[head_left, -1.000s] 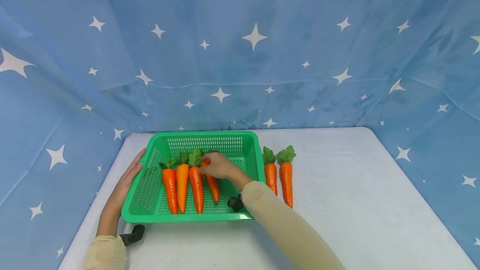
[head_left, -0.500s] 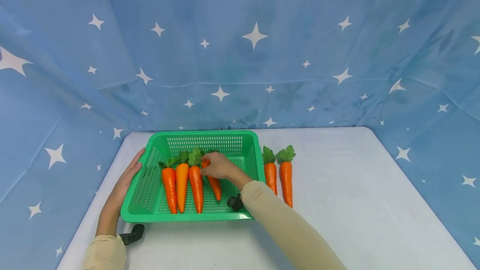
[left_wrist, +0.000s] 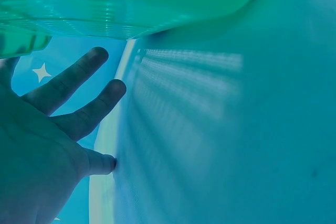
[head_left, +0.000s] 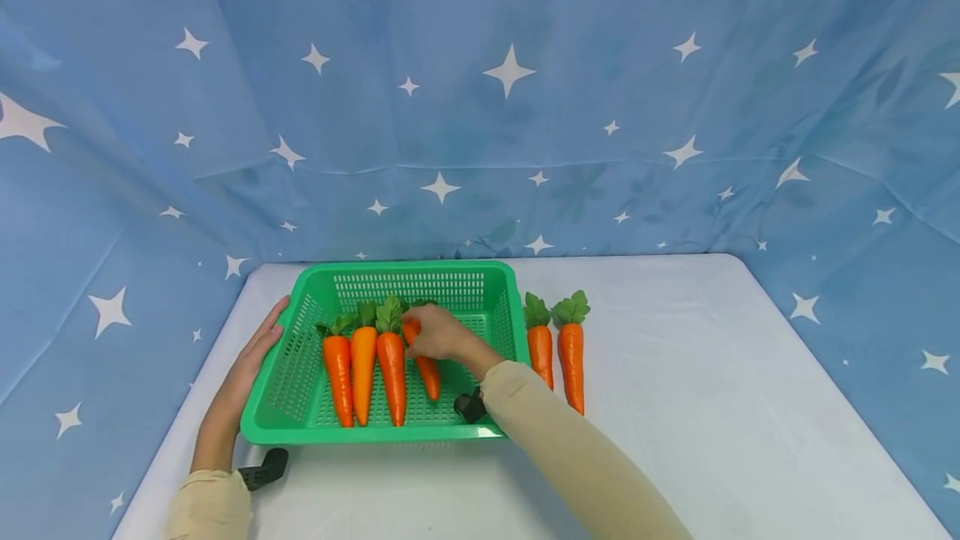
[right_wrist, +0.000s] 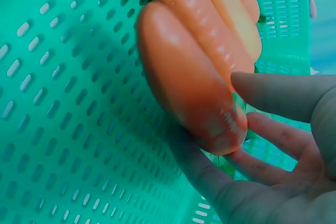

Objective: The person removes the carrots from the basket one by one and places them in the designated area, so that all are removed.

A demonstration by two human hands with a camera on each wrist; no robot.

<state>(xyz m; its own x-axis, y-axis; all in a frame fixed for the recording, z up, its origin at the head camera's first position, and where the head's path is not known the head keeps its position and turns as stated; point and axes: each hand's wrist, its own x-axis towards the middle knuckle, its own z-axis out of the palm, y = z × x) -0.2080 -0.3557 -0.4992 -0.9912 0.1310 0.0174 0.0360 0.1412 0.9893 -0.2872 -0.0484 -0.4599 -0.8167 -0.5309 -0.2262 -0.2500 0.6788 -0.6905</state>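
Observation:
Inside a green slotted plastic basket [head_left: 360, 437], my right hand [head_left: 442, 332] holds the leafy end of an orange carrot [head_left: 429, 377] between thumb and fingers. In the right wrist view, the carrot [right_wrist: 181, 72] has the thumb on one side and fingers curled under the other. Its greens are mostly hidden behind the hand. To its left lie three carrots in a row, the nearest carrot [head_left: 392, 377] with its leaves at the back. My left hand [head_left: 243, 373] rests against the basket's left rim. In the left wrist view its fingers [left_wrist: 79, 80] are straight and spread.
Two more carrots, a near carrot [head_left: 541, 354] and a farther carrot [head_left: 572, 365], lie on the white table [head_left: 712, 407] right of the basket. A blue star-patterned cloth [head_left: 510, 132] stands behind and at both sides.
The carrot's tip has swung slightly right and then back a little under my right hand, and the thumb has shifted slightly. My left hand and the basket have stayed in place.

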